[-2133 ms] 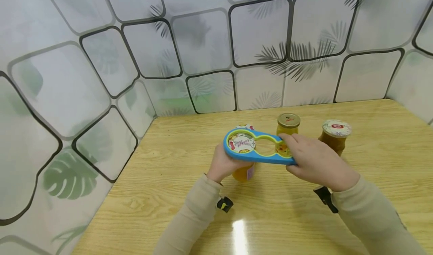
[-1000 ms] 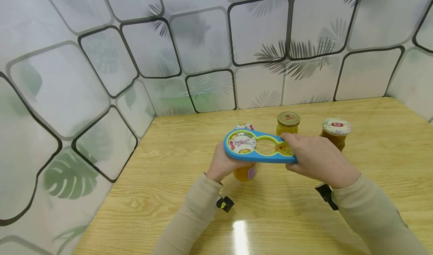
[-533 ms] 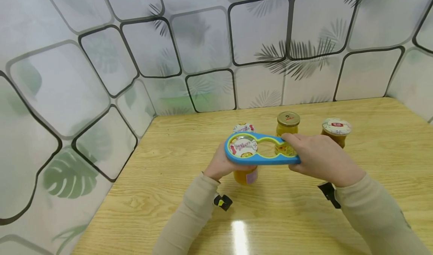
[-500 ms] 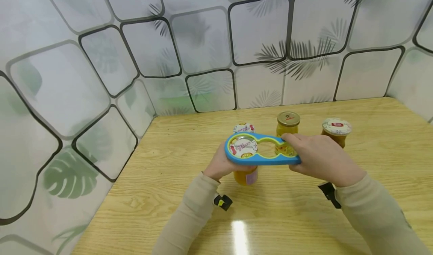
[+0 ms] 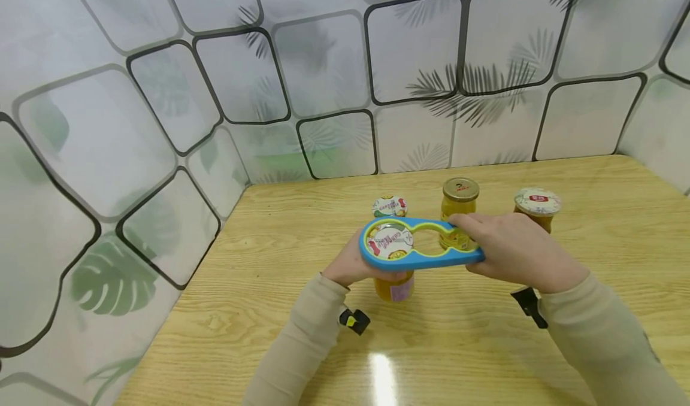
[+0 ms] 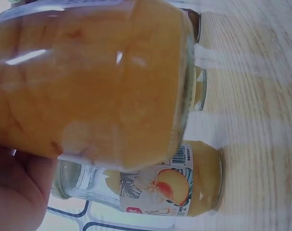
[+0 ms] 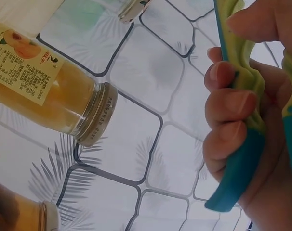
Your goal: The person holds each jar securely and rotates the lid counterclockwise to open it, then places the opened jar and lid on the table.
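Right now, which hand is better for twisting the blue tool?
Probably the right hand: it grips one end of the blue tool, and the lid shows through the other end, so it should have leverage. The left hand holds the jar, so it seems better for steadying it.

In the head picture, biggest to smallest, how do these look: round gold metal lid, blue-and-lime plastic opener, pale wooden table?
1. Pale wooden table
2. Blue-and-lime plastic opener
3. Round gold metal lid
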`<move>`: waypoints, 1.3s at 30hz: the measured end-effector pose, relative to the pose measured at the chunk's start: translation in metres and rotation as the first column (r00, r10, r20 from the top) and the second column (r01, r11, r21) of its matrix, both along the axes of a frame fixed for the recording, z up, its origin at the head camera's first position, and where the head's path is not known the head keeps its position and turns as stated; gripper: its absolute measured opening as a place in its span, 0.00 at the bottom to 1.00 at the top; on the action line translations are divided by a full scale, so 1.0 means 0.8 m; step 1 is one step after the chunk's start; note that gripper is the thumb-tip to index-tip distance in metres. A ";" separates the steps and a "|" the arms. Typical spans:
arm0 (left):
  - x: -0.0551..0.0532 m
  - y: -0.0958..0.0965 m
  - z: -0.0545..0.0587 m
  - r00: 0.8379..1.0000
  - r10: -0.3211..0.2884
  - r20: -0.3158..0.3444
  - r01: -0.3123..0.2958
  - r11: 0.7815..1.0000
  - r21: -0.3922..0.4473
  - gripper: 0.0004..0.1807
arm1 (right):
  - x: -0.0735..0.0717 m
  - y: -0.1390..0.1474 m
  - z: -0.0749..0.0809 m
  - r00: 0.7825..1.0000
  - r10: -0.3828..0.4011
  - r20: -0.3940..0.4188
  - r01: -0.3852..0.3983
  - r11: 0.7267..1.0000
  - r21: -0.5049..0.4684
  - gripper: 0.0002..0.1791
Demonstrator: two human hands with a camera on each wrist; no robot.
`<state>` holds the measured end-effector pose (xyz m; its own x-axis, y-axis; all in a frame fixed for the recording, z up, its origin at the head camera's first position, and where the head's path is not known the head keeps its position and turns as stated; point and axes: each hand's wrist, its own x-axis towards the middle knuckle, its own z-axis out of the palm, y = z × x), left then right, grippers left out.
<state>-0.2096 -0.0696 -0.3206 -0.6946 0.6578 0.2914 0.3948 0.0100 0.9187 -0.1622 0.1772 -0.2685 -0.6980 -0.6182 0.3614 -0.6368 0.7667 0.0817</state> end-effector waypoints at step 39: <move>0.019 0.007 0.028 0.999 0.026 0.034 -0.027 0.999 0.027 0.36 | -0.002 0.004 -0.003 0.997 0.029 0.077 -0.024 0.998 -0.056 0.23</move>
